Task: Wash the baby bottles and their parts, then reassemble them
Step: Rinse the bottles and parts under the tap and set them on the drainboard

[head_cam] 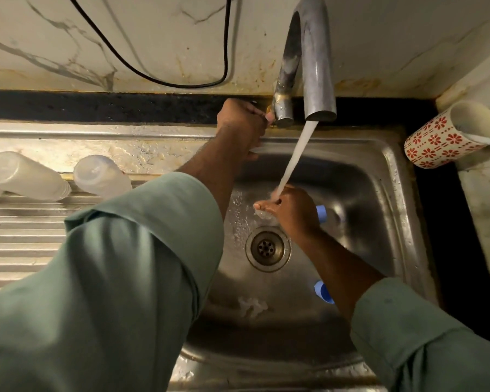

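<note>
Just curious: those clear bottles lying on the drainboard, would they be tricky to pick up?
Probably light: the bottles look like thin, empty clear plastic. Lying on their sides, they might roll if nudged, though the ribbed drainboard may check that. The steel around them looks wet, so they could be slippery.
</note>
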A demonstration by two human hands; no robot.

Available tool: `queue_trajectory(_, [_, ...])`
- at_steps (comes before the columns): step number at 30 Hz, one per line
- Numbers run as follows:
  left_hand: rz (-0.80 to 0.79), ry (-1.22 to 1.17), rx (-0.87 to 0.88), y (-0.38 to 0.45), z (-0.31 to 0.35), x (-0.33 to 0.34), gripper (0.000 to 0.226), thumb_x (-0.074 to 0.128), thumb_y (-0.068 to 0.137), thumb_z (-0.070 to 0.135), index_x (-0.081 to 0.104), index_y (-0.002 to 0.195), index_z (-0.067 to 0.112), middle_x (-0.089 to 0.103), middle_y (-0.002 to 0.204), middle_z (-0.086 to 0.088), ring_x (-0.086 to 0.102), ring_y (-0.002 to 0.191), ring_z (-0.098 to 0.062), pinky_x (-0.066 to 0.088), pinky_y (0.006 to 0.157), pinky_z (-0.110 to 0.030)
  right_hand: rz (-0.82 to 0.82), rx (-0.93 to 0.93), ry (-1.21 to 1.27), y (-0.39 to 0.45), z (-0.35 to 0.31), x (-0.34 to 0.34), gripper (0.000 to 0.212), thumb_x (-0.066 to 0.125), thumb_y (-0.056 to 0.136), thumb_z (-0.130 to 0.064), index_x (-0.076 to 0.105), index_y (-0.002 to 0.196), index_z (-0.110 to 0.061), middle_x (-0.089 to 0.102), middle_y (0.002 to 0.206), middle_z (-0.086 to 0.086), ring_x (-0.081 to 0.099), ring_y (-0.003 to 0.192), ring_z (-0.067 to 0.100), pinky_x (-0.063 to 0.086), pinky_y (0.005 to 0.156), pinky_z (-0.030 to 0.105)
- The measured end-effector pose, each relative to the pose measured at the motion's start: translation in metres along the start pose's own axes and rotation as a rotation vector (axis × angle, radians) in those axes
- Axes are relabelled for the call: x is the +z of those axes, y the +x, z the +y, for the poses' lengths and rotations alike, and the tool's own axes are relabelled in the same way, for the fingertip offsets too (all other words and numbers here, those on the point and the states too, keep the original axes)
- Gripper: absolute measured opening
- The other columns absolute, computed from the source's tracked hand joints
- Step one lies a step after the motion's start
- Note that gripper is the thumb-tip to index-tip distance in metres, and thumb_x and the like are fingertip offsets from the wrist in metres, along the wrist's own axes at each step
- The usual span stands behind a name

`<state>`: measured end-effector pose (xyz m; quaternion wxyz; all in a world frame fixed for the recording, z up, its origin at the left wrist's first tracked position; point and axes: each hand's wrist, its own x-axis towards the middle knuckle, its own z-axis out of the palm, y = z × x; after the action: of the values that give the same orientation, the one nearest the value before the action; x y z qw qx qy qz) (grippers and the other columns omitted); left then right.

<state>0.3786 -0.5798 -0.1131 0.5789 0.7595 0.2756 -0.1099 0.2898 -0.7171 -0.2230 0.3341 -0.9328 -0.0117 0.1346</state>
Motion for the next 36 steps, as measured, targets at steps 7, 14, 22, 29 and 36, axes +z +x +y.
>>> queue_trajectory(7, [0.006, 0.008, 0.003, 0.001, 0.0, 0.0, 0.014, 0.076, 0.087, 0.017, 0.064, 0.08, 0.02, 0.072, 0.089, -0.002, 0.07, 0.084, -0.021, 0.054, 0.043, -0.032, -0.116, 0.286, 0.461, 0.001, -0.012, 0.007, 0.028, 0.073, 0.084, -0.034, 0.056, 0.071, -0.016, 0.061, 0.061, 0.001, 0.062, 0.05, 0.014, 0.05, 0.046, 0.026])
queue_trajectory(14, [0.009, 0.003, -0.001, 0.002, 0.0, 0.0, 0.016, 0.078, 0.085, 0.019, 0.064, 0.078, 0.02, 0.072, 0.086, -0.001, 0.07, 0.083, -0.018, 0.055, 0.042, -0.032, -0.255, 0.773, 1.031, 0.004, -0.014, 0.002, 0.025, 0.065, 0.091, -0.03, 0.064, 0.094, -0.005, 0.058, 0.05, 0.0, 0.055, 0.043, 0.009, 0.047, 0.041, 0.021])
queue_trajectory(22, [0.029, 0.005, -0.001, 0.0, 0.0, 0.0, 0.018, 0.077, 0.086, 0.016, 0.061, 0.077, 0.019, 0.071, 0.087, -0.003, 0.07, 0.083, -0.02, 0.058, 0.048, -0.036, -0.13, 0.85, 1.378, 0.002, -0.007, 0.0, 0.026, 0.05, 0.094, 0.004, 0.058, 0.119, 0.004, 0.063, 0.11, 0.021, 0.066, 0.085, 0.027, 0.058, 0.062, 0.034])
queue_trajectory(29, [0.05, -0.003, 0.009, 0.0, -0.002, 0.003, 0.013, 0.076, 0.089, 0.02, 0.066, 0.088, 0.012, 0.073, 0.08, -0.007, 0.071, 0.064, -0.017, 0.051, 0.042, -0.027, -0.148, 0.658, 1.348, -0.002, -0.009, -0.005, 0.026, 0.055, 0.091, 0.006, 0.058, 0.117, 0.007, 0.065, 0.1, 0.021, 0.066, 0.093, 0.031, 0.06, 0.074, 0.035])
queue_trajectory(36, [0.134, 0.038, 0.114, -0.014, 0.011, 0.007, 0.012, 0.072, 0.089, 0.007, 0.064, 0.08, 0.009, 0.068, 0.077, -0.008, 0.071, 0.063, -0.019, 0.061, 0.056, -0.032, -0.036, 0.065, 0.292, -0.012, -0.011, -0.009, 0.011, 0.077, 0.079, -0.015, 0.068, 0.085, -0.015, 0.069, 0.083, 0.0, 0.068, 0.081, 0.017, 0.056, 0.077, 0.031])
